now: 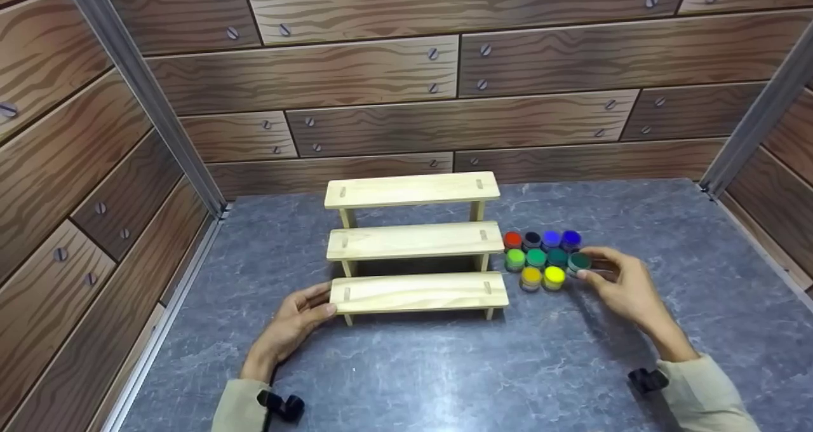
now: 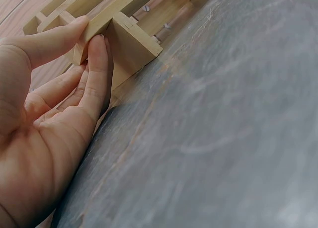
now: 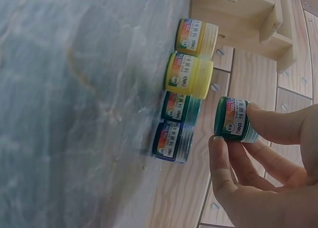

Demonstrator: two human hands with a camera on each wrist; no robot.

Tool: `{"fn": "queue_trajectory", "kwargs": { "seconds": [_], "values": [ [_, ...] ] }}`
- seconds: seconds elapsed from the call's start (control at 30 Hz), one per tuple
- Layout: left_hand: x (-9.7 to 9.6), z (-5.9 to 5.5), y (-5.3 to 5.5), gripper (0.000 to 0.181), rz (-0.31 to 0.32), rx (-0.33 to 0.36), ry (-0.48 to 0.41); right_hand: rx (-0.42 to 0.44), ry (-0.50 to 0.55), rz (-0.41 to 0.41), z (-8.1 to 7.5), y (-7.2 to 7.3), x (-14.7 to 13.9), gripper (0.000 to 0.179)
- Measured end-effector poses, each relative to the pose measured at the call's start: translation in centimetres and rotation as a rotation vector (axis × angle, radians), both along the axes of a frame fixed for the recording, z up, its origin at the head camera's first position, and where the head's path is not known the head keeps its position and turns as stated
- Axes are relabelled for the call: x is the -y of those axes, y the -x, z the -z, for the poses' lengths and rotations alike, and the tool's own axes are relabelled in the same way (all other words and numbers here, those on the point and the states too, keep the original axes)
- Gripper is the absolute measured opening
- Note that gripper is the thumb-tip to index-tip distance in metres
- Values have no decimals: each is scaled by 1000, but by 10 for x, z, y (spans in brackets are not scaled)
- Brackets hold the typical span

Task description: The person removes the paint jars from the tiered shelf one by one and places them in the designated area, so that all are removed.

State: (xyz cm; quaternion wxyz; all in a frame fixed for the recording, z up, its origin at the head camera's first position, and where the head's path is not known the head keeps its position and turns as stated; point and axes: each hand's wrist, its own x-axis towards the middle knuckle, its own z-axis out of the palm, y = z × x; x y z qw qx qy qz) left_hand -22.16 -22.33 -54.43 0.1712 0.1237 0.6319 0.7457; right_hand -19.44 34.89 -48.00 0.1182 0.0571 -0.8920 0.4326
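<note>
A three-tier wooden display stand (image 1: 419,292) stands on the grey table. My left hand (image 1: 295,321) pinches the left end of its lowest shelf; in the left wrist view the thumb lies on the board (image 2: 102,27) and fingers are beneath it. My right hand (image 1: 625,289) holds a dark green paint jar (image 3: 233,119) between thumb and fingers, lifted off the table. Beside it several paint jars stand grouped right of the stand, among them a yellow jar (image 1: 554,277), an orange-yellow jar (image 1: 531,277), a red jar (image 1: 512,240) and a blue jar (image 1: 571,239).
Wood-plank patterned walls (image 1: 381,76) enclose the table at the back and sides. Metal corner posts (image 1: 146,95) rise at the left and right. The grey tabletop (image 1: 406,381) extends in front of the stand.
</note>
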Motion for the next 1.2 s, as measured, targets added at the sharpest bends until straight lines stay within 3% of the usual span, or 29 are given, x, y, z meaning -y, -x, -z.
{"fn": "queue_trajectory", "kwargs": {
  "seconds": [0.77, 1.2],
  "values": [
    [1, -2, -2, 73, 7, -7, 11, 241, -150, 48, 10, 8, 0, 41],
    [0, 0, -2, 74, -1, -4, 11, 278, -140, 46, 9, 10, 0, 45]
  ]
}}
